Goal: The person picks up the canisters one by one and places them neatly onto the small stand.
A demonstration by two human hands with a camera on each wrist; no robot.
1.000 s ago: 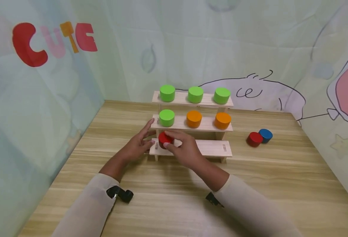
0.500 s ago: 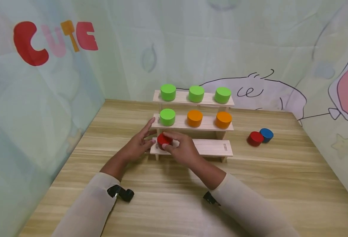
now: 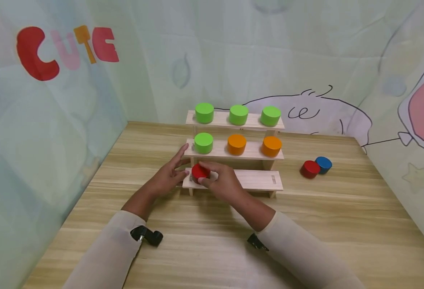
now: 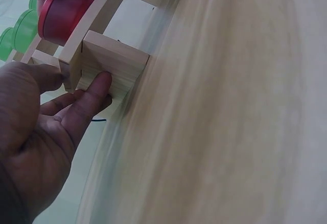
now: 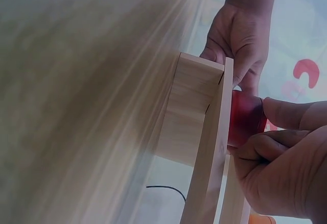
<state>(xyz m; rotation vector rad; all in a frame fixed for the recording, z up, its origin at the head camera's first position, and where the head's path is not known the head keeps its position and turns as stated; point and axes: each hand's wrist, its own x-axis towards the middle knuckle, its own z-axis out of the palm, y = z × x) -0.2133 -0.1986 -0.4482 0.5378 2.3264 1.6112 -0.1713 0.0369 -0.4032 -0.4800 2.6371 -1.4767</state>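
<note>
A three-tier wooden rack (image 3: 259, 180) stands on the table. My right hand (image 3: 226, 184) pinches a red round block (image 3: 200, 172) between thumb and fingers at the left end of the lowest tier. In the right wrist view, the red block (image 5: 246, 117) lies against that tier's top. Spread and fairly straight, the fingers of my left hand (image 3: 166, 178) touch the rack's left end. The left wrist view has fingertips (image 4: 102, 83) against the rack's leg (image 4: 115, 55) and the thumb at the tier's end. Part of the red block is behind my right fingers.
Three green blocks (image 3: 239, 115) sit on the top tier. One green block (image 3: 203, 143) and two orange blocks (image 3: 236, 144) stand on the middle tier. Right of the rack, a red block (image 3: 310, 169) and a blue block (image 3: 323, 165) lie on the table (image 3: 342, 224).
My right hand has shifted the red block slightly left along the lowest tier during the past second, and it barely moves since. The left hand stays at the rack's left end.
</note>
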